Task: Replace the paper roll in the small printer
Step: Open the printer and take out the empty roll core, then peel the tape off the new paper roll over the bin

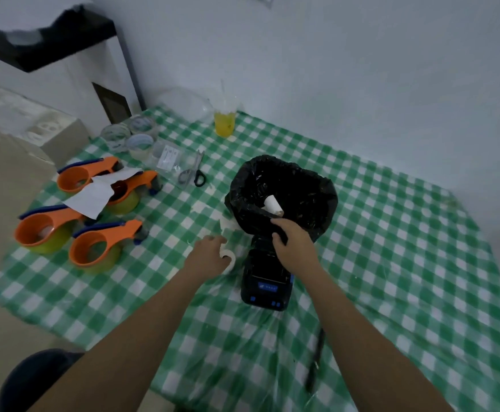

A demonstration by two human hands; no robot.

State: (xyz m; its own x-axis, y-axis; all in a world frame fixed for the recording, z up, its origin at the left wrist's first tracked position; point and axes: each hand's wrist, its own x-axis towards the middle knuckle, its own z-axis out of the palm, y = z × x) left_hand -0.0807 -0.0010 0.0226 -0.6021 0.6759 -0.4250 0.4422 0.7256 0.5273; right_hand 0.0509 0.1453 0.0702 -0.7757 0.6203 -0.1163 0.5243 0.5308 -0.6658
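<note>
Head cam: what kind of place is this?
Probably a small packing or shipping workstation in a plain room. Clues: four orange tape dispensers, a small printer on the checked tablecloth, scissors, and a bin with a black liner.

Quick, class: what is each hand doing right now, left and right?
Left hand: closed on a white paper roll.
Right hand: grip closed on the printer's raised black lid.

No text can be read; the blue label on the printer [268, 288], just below the right hand [294, 243], is blurred.
</note>
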